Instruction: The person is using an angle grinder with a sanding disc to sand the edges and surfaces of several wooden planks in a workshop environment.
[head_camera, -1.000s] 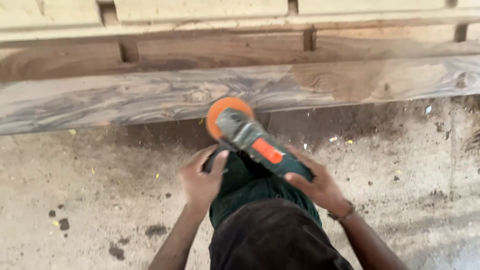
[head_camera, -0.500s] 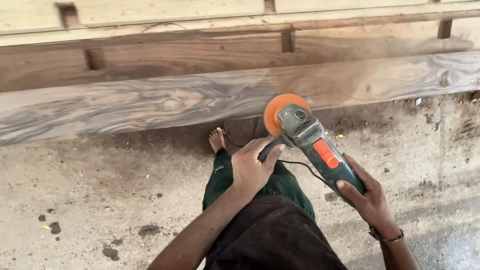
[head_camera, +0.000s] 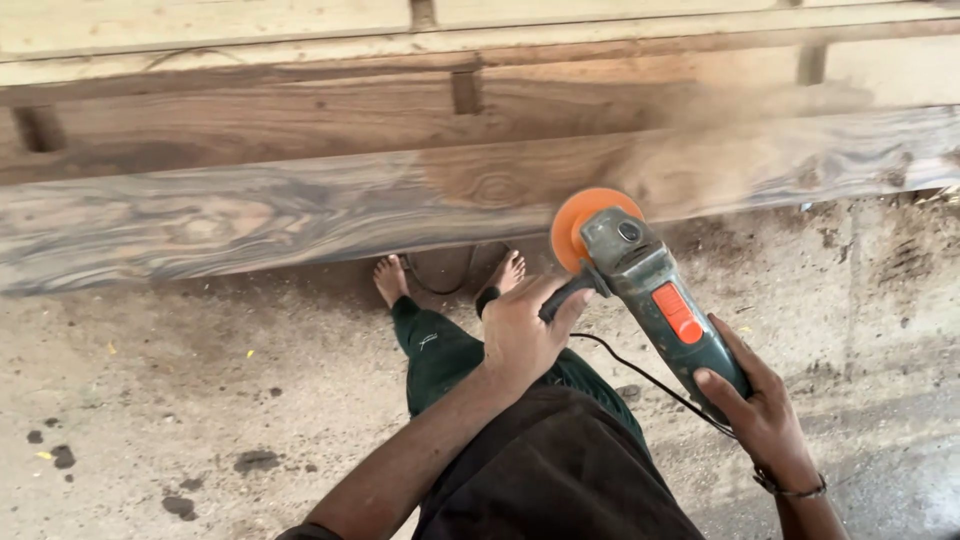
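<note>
Rough concrete floor (head_camera: 180, 400) down here, dusty and spotted with dark stains, and across it runs a long grey-streaked plank (head_camera: 300, 215), with paler timber boards (head_camera: 200, 30) stacked behind it. Haze of sawdust hangs over the plank's right stretch. Bare feet (head_camera: 392, 280) tucked just under the plank's near edge. Left hand (head_camera: 520, 335) is closed around the black side handle, fingers fully curled. Right hand (head_camera: 765, 410) wraps the rear of the angle grinder (head_camera: 650, 295), grip closed on the body, a black cable (head_camera: 650, 380) trailing beneath. The grinder sits just below the plank's near edge, its orange disc (head_camera: 580, 225) at that edge. Long axis runs diagonally, nose towards the plank, tail back towards the person.
</note>
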